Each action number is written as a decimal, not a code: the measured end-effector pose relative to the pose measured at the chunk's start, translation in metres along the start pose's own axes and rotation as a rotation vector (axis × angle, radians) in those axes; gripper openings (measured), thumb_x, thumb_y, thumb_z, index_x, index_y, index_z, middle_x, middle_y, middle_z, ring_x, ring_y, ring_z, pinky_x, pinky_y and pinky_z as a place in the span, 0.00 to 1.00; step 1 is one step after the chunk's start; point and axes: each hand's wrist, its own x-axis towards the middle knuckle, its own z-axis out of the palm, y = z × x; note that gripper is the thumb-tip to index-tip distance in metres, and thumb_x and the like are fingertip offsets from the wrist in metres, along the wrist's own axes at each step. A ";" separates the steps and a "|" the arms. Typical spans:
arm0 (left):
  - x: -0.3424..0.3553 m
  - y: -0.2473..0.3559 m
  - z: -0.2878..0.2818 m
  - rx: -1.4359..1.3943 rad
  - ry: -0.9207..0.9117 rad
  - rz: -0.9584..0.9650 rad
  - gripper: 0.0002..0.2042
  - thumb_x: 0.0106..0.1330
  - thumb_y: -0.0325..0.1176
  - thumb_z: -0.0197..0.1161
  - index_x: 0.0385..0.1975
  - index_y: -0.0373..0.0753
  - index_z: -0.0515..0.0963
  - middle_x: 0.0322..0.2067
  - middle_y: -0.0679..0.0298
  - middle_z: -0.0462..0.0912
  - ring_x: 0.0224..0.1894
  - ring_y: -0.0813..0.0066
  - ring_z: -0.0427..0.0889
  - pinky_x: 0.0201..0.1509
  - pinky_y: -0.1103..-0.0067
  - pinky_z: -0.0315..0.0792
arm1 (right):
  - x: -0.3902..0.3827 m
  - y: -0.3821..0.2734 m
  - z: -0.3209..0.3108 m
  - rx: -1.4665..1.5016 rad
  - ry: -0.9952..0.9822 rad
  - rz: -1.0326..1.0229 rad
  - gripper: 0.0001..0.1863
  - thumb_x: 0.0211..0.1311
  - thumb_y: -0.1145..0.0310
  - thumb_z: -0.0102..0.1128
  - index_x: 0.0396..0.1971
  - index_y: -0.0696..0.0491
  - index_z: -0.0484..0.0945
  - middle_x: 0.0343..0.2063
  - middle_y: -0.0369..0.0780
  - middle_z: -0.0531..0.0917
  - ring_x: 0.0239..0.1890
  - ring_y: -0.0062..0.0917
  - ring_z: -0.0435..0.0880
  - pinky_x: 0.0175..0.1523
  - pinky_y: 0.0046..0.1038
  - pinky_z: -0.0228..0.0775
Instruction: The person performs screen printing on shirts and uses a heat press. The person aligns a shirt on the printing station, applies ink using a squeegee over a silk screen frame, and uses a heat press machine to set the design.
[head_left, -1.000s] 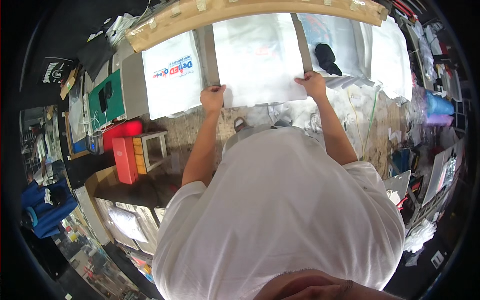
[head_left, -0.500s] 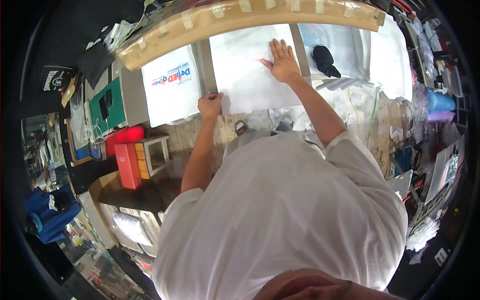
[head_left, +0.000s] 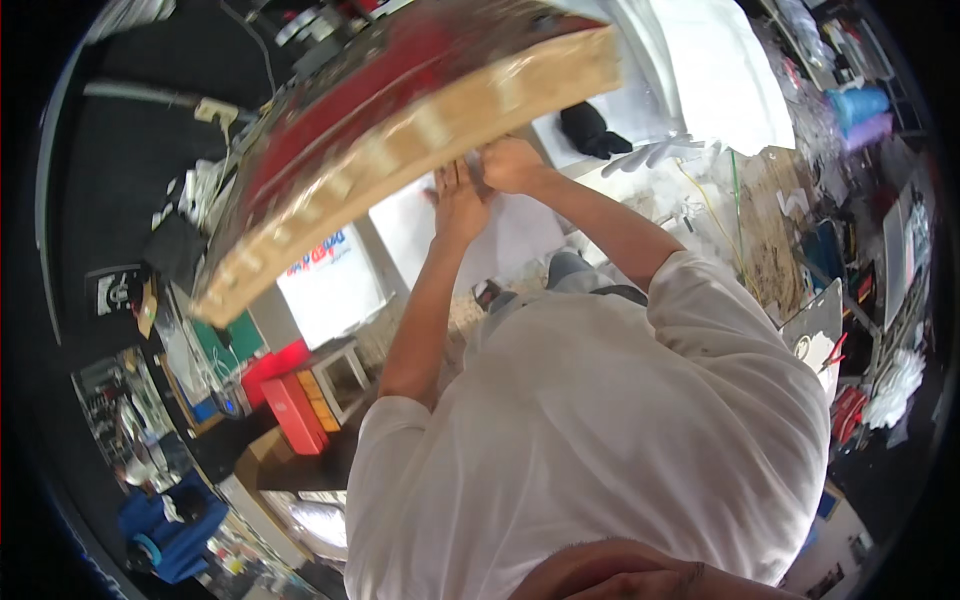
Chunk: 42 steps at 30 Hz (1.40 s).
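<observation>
At twelve o'clock, partly hidden by the taped frame [head_left: 430, 137], the white sheet [head_left: 525, 232] looks light, limp and easily creased, best pinched at its six-o'clock corners; the left hand [head_left: 462, 208] lies open over it, the right hand [head_left: 511, 166] curls, its grip unclear.

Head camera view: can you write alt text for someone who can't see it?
A person's left hand and right hand are close together over a white sheet, which a slanting, tan-edged frame partly hides. A printed sheet lies to the left, a black cloth to the right.
</observation>
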 end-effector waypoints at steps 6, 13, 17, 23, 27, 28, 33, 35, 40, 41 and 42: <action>0.018 0.024 0.006 0.044 -0.173 -0.077 0.38 0.71 0.52 0.55 0.76 0.55 0.44 0.74 0.45 0.44 0.74 0.30 0.40 0.62 0.29 0.50 | 0.049 0.160 -0.018 0.625 0.446 0.462 0.18 0.52 0.62 0.64 0.41 0.55 0.84 0.39 0.54 0.85 0.43 0.45 0.86 0.50 0.39 0.77; 0.032 0.049 -0.016 0.227 -0.341 -0.277 0.41 0.69 0.50 0.60 0.76 0.63 0.40 0.72 0.33 0.38 0.71 0.20 0.40 0.61 0.40 0.64 | 0.058 0.277 0.010 0.117 0.225 0.911 0.38 0.45 0.49 0.76 0.53 0.59 0.76 0.54 0.52 0.76 0.60 0.47 0.72 0.61 0.39 0.72; 0.033 0.046 -0.014 0.212 -0.341 -0.268 0.43 0.68 0.51 0.60 0.76 0.62 0.39 0.71 0.30 0.38 0.70 0.18 0.42 0.63 0.46 0.66 | 0.069 0.276 0.014 0.079 0.156 0.909 0.34 0.44 0.50 0.76 0.48 0.57 0.79 0.52 0.53 0.77 0.57 0.50 0.74 0.59 0.41 0.73; 0.038 0.027 0.004 0.306 -0.055 0.052 0.44 0.65 0.50 0.64 0.76 0.48 0.44 0.71 0.40 0.52 0.72 0.34 0.51 0.74 0.54 0.48 | 0.068 0.270 -0.002 0.151 0.428 0.858 0.21 0.49 0.63 0.66 0.43 0.56 0.83 0.40 0.52 0.82 0.45 0.48 0.82 0.53 0.40 0.77; 0.028 -0.019 0.037 -0.511 0.122 0.139 0.41 0.64 0.49 0.66 0.73 0.43 0.53 0.70 0.49 0.58 0.73 0.43 0.53 0.74 0.56 0.50 | 0.040 0.128 -0.055 0.182 0.620 0.602 0.13 0.51 0.70 0.59 0.38 0.54 0.84 0.30 0.51 0.84 0.36 0.47 0.83 0.44 0.42 0.77; 0.041 0.000 0.029 -0.272 0.072 0.102 0.40 0.64 0.49 0.66 0.72 0.44 0.54 0.71 0.50 0.57 0.73 0.44 0.53 0.71 0.50 0.51 | 0.027 0.132 -0.035 0.182 0.718 0.359 0.11 0.51 0.70 0.59 0.35 0.52 0.84 0.31 0.49 0.84 0.34 0.46 0.82 0.41 0.45 0.76; 0.021 0.043 -0.011 0.105 -0.103 -0.172 0.32 0.66 0.49 0.63 0.68 0.47 0.62 0.67 0.50 0.63 0.69 0.49 0.63 0.62 0.39 0.61 | -0.033 -0.022 -0.040 0.434 0.632 0.024 0.13 0.41 0.74 0.67 0.31 0.48 0.88 0.46 0.44 0.83 0.48 0.42 0.79 0.57 0.38 0.73; 0.014 0.031 -0.009 0.107 -0.050 -0.084 0.27 0.66 0.47 0.62 0.63 0.45 0.69 0.60 0.47 0.73 0.63 0.50 0.72 0.59 0.46 0.68 | -0.038 -0.037 -0.022 0.326 0.612 0.073 0.13 0.40 0.75 0.67 0.30 0.45 0.89 0.51 0.43 0.81 0.52 0.42 0.76 0.59 0.38 0.70; -0.023 -0.005 -0.010 -0.046 0.119 0.142 0.15 0.61 0.37 0.64 0.45 0.36 0.80 0.40 0.47 0.84 0.45 0.49 0.82 0.51 0.58 0.73 | -0.033 -0.013 0.026 0.180 0.568 0.239 0.13 0.41 0.76 0.68 0.27 0.42 0.90 0.50 0.45 0.80 0.53 0.40 0.74 0.56 0.38 0.69; -0.036 -0.011 -0.011 -0.054 0.115 0.154 0.13 0.59 0.33 0.65 0.42 0.35 0.80 0.38 0.48 0.84 0.43 0.49 0.83 0.50 0.59 0.73 | -0.033 -0.007 0.027 0.147 0.575 0.185 0.11 0.42 0.75 0.69 0.27 0.43 0.90 0.45 0.45 0.80 0.50 0.39 0.75 0.53 0.38 0.70; -0.048 -0.015 -0.013 -0.092 0.140 0.127 0.13 0.59 0.33 0.65 0.41 0.34 0.80 0.37 0.47 0.84 0.42 0.49 0.83 0.50 0.59 0.73 | -0.033 -0.003 0.028 0.136 0.558 0.199 0.11 0.42 0.75 0.69 0.27 0.43 0.90 0.43 0.45 0.80 0.49 0.39 0.75 0.52 0.37 0.70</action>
